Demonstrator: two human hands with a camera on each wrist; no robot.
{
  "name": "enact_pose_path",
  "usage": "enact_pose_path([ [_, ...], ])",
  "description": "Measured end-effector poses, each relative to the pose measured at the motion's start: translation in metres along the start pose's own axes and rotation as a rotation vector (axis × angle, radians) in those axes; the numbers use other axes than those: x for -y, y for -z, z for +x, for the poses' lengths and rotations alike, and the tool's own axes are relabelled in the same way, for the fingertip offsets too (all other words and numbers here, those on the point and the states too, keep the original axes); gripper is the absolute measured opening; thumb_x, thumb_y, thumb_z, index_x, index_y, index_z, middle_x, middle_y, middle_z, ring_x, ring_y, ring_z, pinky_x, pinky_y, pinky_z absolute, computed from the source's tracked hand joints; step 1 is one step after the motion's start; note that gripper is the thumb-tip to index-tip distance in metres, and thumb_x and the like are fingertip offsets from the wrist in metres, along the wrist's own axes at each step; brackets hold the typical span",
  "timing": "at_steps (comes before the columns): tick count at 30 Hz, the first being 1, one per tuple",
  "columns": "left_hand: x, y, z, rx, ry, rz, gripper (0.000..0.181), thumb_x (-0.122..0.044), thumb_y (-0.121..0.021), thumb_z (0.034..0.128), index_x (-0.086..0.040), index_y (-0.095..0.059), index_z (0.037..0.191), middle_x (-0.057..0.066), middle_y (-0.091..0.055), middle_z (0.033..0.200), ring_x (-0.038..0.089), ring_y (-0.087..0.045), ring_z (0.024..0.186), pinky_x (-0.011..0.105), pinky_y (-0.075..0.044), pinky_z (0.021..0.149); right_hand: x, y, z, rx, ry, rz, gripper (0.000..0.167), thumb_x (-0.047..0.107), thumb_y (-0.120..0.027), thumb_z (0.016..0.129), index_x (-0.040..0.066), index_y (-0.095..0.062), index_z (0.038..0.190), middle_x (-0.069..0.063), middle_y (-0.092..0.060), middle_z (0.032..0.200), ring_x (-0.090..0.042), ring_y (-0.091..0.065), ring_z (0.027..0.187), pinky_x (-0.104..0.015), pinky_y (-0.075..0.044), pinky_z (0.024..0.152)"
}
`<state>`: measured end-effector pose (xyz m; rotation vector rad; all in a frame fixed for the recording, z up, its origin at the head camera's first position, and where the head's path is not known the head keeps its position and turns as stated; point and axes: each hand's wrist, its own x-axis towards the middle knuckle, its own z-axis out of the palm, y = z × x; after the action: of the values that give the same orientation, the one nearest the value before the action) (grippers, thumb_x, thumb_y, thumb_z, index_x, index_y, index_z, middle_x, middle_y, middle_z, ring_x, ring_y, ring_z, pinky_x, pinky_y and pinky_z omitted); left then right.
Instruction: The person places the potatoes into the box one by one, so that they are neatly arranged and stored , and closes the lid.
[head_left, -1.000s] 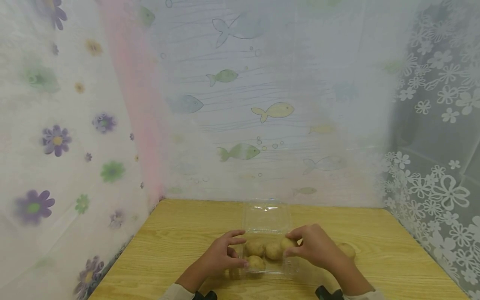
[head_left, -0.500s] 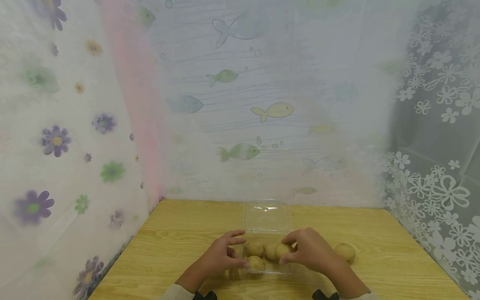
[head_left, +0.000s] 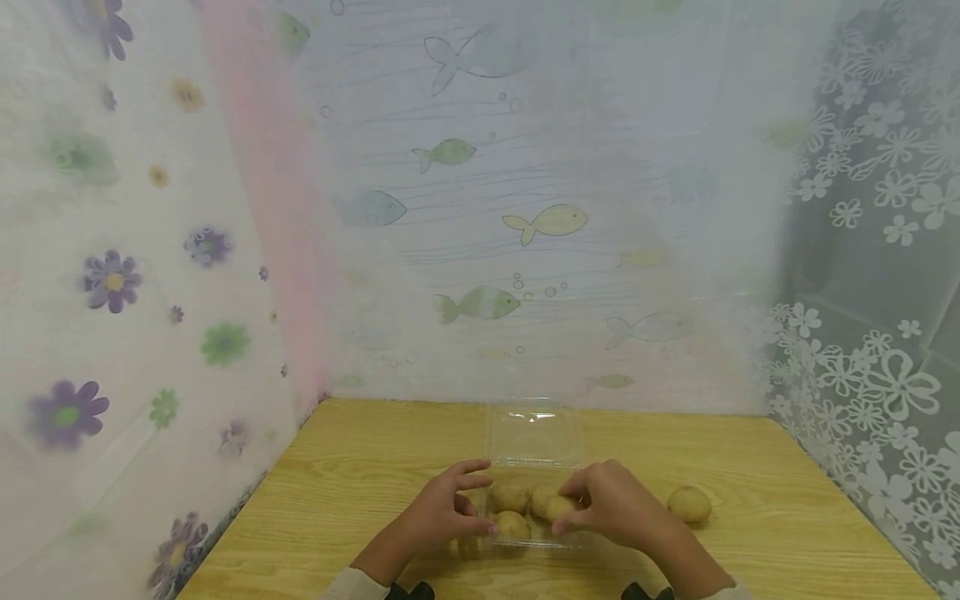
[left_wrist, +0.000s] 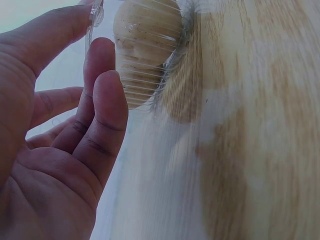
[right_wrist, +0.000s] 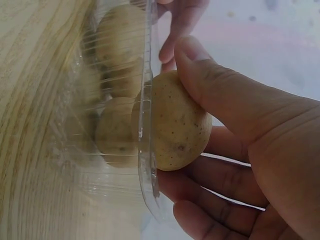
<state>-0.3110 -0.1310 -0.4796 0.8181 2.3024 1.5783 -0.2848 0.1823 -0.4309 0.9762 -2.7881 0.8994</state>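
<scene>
A clear plastic clamshell box (head_left: 543, 546) stands on the table with several potatoes (head_left: 512, 526) inside. My left hand (head_left: 446, 508) holds the box's left side, thumb over the rim and two fingers curled against the outer wall (left_wrist: 137, 82). Between thumb and fingers, my right hand (head_left: 618, 508) grips another potato (right_wrist: 177, 127) at the box's right side. In the right wrist view this potato overlaps the rim (right_wrist: 145, 120), partly above it. Whether it touches the potatoes inside cannot be told.
A loose potato (head_left: 689, 505) lies on the wooden table (head_left: 750, 475), right of the right hand. Behind the box its transparent lid (head_left: 534, 435) is folded back. Patterned curtains (head_left: 450, 358) enclose the table at the back and sides.
My right hand has moved left and slightly toward me with its potato, over the box's right part. The loose potato is now fully visible. My left hand has stayed in place.
</scene>
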Motion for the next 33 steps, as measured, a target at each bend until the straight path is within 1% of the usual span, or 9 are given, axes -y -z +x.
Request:
enact_pose_path([
  [3,0.0,-0.0001,0.0001,-0.002,0.004,-0.001,0.084,-0.025,-0.088,0.085,-0.005,-0.046,0.155,0.015,-0.039,0.163,0.013,-0.07,0.08,0.023,-0.057,0.068,-0.0008,-0.0013,0.0006,0.019,0.006,0.026,0.031,0.044,-0.086,0.078,0.015,-0.081,0.088,0.015,-0.058,0.065,0.004,-0.052,0.06,-0.019,-0.05,0.06],
  [5,0.0002,-0.0003,0.0001,-0.003,0.003,0.0,0.084,-0.025,-0.088,0.0851,-0.005,-0.046,0.155,0.015,-0.039,0.164,0.013,-0.07,0.08,0.023,-0.057,0.068,-0.0012,-0.0018,0.0005,0.029,0.008,0.042,0.039,0.044,-0.086,0.078,0.012,-0.083,0.101,0.011,-0.071,0.077,0.002,-0.062,0.069,-0.02,-0.055,0.066],
  [6,0.0004,-0.0003,0.0001,-0.004,0.002,0.0,0.084,-0.025,-0.088,0.0851,-0.006,-0.046,0.155,0.015,-0.039,0.164,0.013,-0.07,0.08,0.023,-0.057,0.068,-0.0013,-0.0023,0.0007,0.037,0.009,0.043,0.04,0.044,-0.085,0.078,0.012,-0.083,0.102,0.008,-0.075,0.082,0.001,-0.065,0.071,-0.02,-0.056,0.067],
  [10,0.0015,-0.0003,0.0002,-0.001,-0.004,-0.003,0.083,-0.024,-0.088,0.0856,-0.005,-0.047,0.155,0.014,-0.038,0.164,0.012,-0.07,0.08,0.023,-0.057,0.068,-0.0019,-0.0034,0.001,0.051,-0.001,0.05,0.051,0.047,-0.085,0.077,0.009,-0.082,0.11,-0.001,-0.081,0.103,-0.002,-0.071,0.081,-0.021,-0.057,0.07],
  [13,0.0025,0.0001,0.0005,0.002,-0.007,-0.011,0.083,-0.024,-0.088,0.0858,-0.005,-0.046,0.155,0.015,-0.038,0.164,0.012,-0.07,0.08,0.023,-0.057,0.068,-0.0025,-0.0046,0.0017,0.057,0.001,0.041,0.05,0.049,-0.085,0.077,0.011,-0.083,0.109,0.001,-0.081,0.102,-0.001,-0.07,0.081,-0.021,-0.057,0.069],
  [20,0.0034,0.0006,0.001,0.007,-0.011,-0.021,0.084,-0.023,-0.088,0.086,-0.006,-0.044,0.156,0.019,-0.039,0.162,0.013,-0.071,0.08,0.023,-0.057,0.068,-0.0044,-0.0087,0.0029,0.071,0.023,0.022,0.027,0.05,-0.084,0.078,0.024,-0.079,0.086,0.019,-0.068,0.075,0.003,-0.058,0.066,-0.021,-0.052,0.063],
  [24,0.0039,0.0006,0.0011,0.01,-0.012,-0.023,0.084,-0.023,-0.087,0.0862,-0.006,-0.045,0.156,0.017,-0.038,0.163,0.013,-0.071,0.08,0.023,-0.057,0.068,-0.0047,-0.0102,0.0036,0.071,0.022,0.017,0.027,0.05,-0.084,0.077,0.026,-0.08,0.089,0.019,-0.07,0.078,0.004,-0.06,0.068,-0.021,-0.053,0.064],
  [29,0.0044,0.0005,0.0011,0.009,-0.011,-0.011,0.084,-0.023,-0.087,0.0863,-0.005,-0.045,0.156,0.015,-0.037,0.164,0.012,-0.071,0.08,0.023,-0.057,0.068,-0.0043,-0.01,0.0039,0.087,0.013,0.034,0.033,0.048,-0.085,0.078,0.023,-0.083,0.1,0.016,-0.077,0.093,0.003,-0.065,0.077,-0.022,-0.055,0.068],
  [33,0.0037,0.0002,0.0016,0.007,-0.006,-0.002,0.084,-0.024,-0.087,0.0862,-0.005,-0.044,0.156,0.016,-0.038,0.164,0.012,-0.07,0.079,0.023,-0.057,0.067,-0.0048,-0.0102,0.0031,0.088,0.027,0.038,0.033,0.047,-0.085,0.079,0.023,-0.084,0.102,0.016,-0.077,0.095,0.002,-0.064,0.077,-0.022,-0.055,0.068],
])
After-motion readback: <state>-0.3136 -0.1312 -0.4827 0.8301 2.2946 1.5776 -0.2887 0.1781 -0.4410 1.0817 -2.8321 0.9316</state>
